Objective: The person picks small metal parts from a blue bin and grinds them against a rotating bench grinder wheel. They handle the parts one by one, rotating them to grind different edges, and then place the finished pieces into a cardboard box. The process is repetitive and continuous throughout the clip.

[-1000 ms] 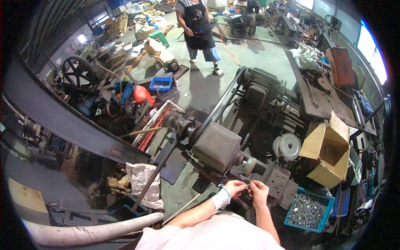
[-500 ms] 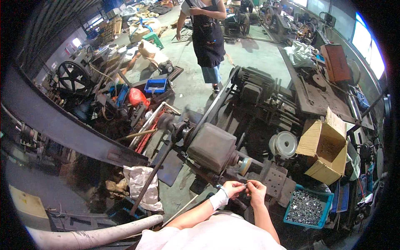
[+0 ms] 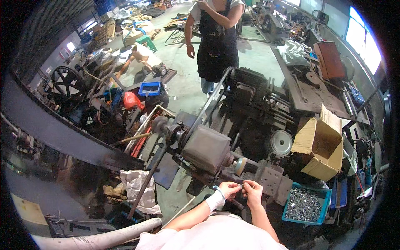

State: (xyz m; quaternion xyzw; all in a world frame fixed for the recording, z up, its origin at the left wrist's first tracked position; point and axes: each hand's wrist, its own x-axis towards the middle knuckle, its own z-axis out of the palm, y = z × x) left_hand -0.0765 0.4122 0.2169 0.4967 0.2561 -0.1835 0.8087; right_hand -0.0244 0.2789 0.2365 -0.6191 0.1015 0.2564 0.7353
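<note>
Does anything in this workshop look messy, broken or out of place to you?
Yes. The cardboard box right of the machine lies tipped with its flaps splayed open. Crumpled rags lie on the floor left of the hands. The left hand and right hand meet over something too small to identify.

The person wears a pale pink or white top, seen from above as a rounded shape at the lower edge of the view. Its sleeves are short, so both forearms are bare from about the elbow down. A white band [image 3: 215, 201], like a wrap or sweatband, circles the left wrist just behind the left hand [image 3: 229, 189]. The right hand [image 3: 252, 192] and its wrist carry nothing: no glove, watch or ring shows. Both hands are bare.
</note>
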